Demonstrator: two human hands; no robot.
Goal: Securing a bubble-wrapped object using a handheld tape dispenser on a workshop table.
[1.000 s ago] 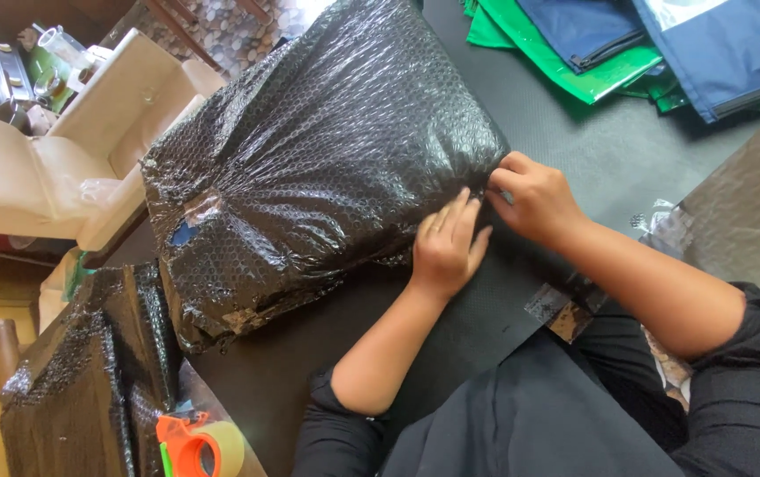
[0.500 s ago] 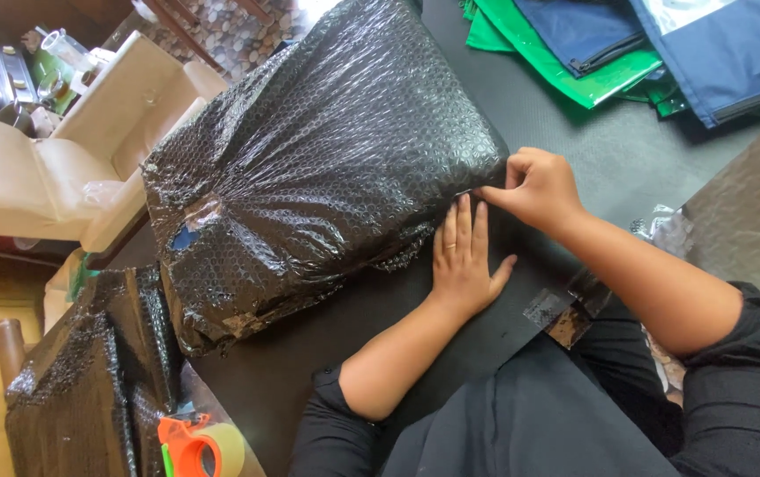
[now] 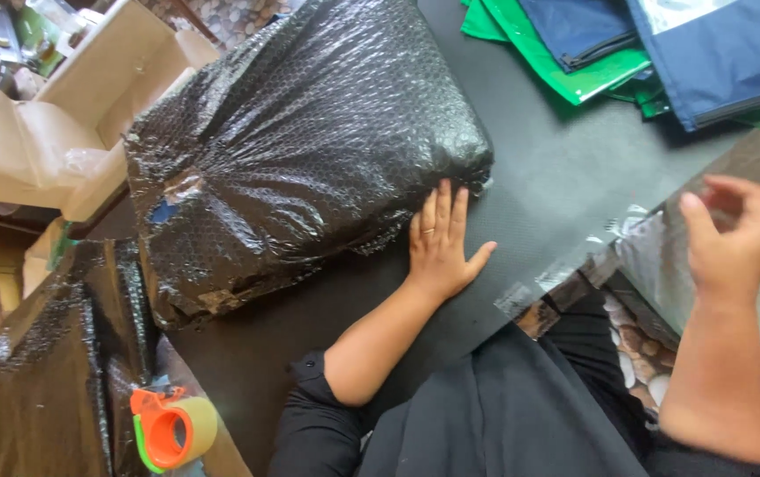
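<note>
We note our left hand (image 3: 440, 252) pressed flat and open against the black bubble-wrapped bulky parcel (image 3: 305, 146) mid-table, our right hand (image 3: 727, 234) raised, half-curled, empty, off the near right edge; sealing appears underway, needing tape.

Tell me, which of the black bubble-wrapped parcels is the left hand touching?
The big parcel lying on the black table; the left hand presses its near edge. The other wrapped parcel stands off the table, at lower left.

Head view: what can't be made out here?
- Contents of the large black bubble-wrapped parcel: hidden by the wrap.
- Right hand: motion-blurred, so its grip cannot be told.
- Second black bubble-wrapped bundle: cut off by the bottom left edge.
- Navy fabric bag: cut off by the top edge.
</note>
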